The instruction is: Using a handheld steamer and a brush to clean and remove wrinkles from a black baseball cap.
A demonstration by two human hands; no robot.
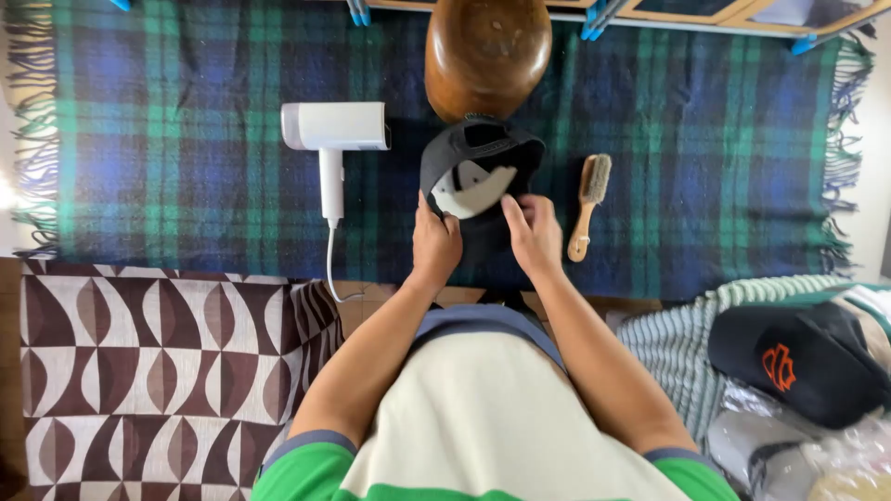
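Left hand (434,243) and right hand (534,234) both grasping dark cap (478,165); just above cap, wooden form (487,54); left of cap, white steamer (332,139); right of cap, brush (588,202).

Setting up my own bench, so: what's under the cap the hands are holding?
A blue-green plaid blanket lies under the cap, which the left hand and right hand hold. What the blanket covers cannot be seen.

A home craft corner, by the look of it. A fringed blue-green plaid wool blanket (186,167) covers the worktop. At lower left lies a brown-and-cream patterned cloth (148,371), and at lower right a striped green-white textile (677,343).
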